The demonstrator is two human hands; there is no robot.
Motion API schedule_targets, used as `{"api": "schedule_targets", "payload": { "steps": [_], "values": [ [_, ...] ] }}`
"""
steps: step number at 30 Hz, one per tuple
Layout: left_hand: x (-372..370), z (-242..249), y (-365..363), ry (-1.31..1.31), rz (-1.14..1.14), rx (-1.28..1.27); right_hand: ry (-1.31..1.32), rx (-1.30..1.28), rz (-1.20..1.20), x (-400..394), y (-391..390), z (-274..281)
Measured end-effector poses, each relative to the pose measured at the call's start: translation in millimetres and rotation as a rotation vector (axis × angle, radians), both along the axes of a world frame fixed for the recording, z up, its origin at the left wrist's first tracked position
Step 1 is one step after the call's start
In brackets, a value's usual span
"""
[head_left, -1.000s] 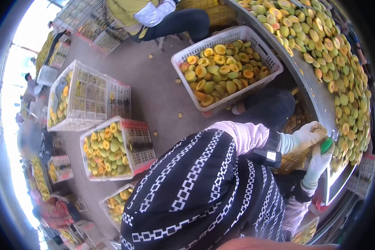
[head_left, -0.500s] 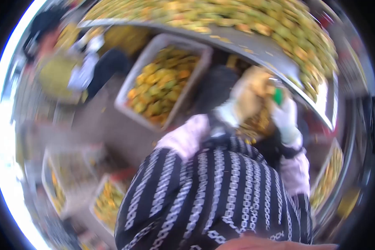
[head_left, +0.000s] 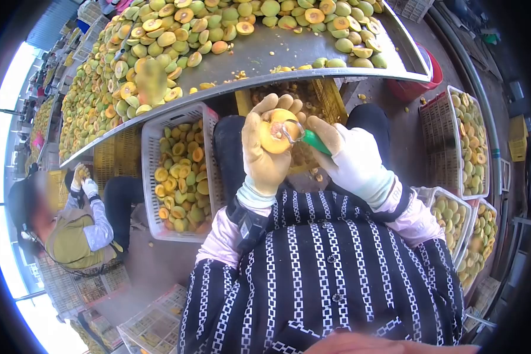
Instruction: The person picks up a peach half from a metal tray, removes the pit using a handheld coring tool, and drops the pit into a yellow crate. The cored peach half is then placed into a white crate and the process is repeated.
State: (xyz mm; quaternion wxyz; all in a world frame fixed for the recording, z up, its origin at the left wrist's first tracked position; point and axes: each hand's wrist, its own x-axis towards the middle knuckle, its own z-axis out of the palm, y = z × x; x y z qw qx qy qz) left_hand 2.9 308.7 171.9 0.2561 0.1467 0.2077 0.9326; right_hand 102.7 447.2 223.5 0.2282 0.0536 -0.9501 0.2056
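Observation:
A halved peach (head_left: 270,139) rests cut side up in the palm of my left hand (head_left: 260,159), which wears a cream work glove with the fingers curled round it. My right hand (head_left: 354,154), in a white glove with tan fingertips, grips the green handle of a pitting tool (head_left: 317,142). The tool's metal loop lies against the middle of the cut face, where the flesh looks rough and brownish. Below the hands, between my knees, a yellow crate (head_left: 331,100) with brownish bits in it is partly hidden.
A metal table (head_left: 277,53) heaped with halved peaches spans the front. To my left stands a white crate (head_left: 149,171) of peach halves; more filled crates (head_left: 452,144) and a red bucket (head_left: 427,79) are at right. A co-worker (head_left: 79,230) sits at far left.
The view has swung and sharpened from a blur. Both hands now appear further left, under the table edge, with the peach's cut face showing. The green-handled tool stays in my right hand.

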Motion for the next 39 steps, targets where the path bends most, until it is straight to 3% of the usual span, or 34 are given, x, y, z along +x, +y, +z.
{"api": "schedule_targets", "payload": {
  "steps": [6, 8, 10, 12, 13, 14, 15, 16, 19, 25, 27, 31, 33, 34, 39],
  "values": [
    [6.1, 6.3, -0.1, -0.035, 0.033, -0.105, -0.128, 0.121, -0.035, -6.8, -6.7, 2.1],
    [6.3, 7.8, 0.5, -0.047, 0.047, -0.114, -0.097, -0.237, 0.001, -8.4, -9.9, 6.2],
    [8.2, 10.3, 0.4, -0.023, 0.142, -0.178, -0.134, -0.364, 0.008, -13.7, -14.6, 8.9],
    [8.5, 9.3, 4.0, 0.385, 0.422, -0.553, -0.207, -0.604, -0.031, -15.5, -16.1, 11.4],
    [1.7, -3.8, -2.7, 0.747, 0.659, -0.853, -0.152, -0.724, 0.0, -21.4, -16.2, -5.8],
    [8.6, -1.8, 11.3, 0.089, 0.337, -0.184, -0.157, -0.892, 0.017, -28.1, -20.6, -6.5],
    [2.5, -4.8, 5.7, -0.094, 0.093, 0.058, -0.142, -0.883, 0.023, -33.3, -15.3, -22.5],
    [2.0, -3.3, 4.3, -0.138, 0.049, 0.101, -0.216, -1.007, 0.054, -38.3, -12.3, -32.8],
    [2.5, 1.5, -8.8, -0.196, -0.145, 0.262, -0.261, -1.035, 0.088, -45.3, -15.8, -34.4],
    [8.5, 3.0, -16.7, -0.119, -0.169, 0.184, -0.311, -1.044, 0.159, -44.8, -17.5, -24.2],
    [8.2, 0.2, -15.8, -0.116, -0.161, 0.179, -0.258, -0.924, 0.172, -47.7, -16.4, -28.2],
    [3.3, -5.5, -17.6, -0.277, -0.161, 0.205, -0.206, -0.802, 0.172, -42.6, -21.9, -18.1],
    [-2.4, -5.3, -21.2, -0.327, -0.169, 0.273, -0.253, -0.787, 0.162, -39.6, -18.4, -13.0],
    [-6.0, -4.7, -24.7, -0.329, -0.169, 0.297, -0.471, -0.986, 0.071, -33.6, -21.8, 3.8],
    [-16.8, -3.4, -39.6, -0.282, -0.161, 0.224, -0.336, -0.884, 0.076, -31.0, -16.3, -3.5]
  ]
}}
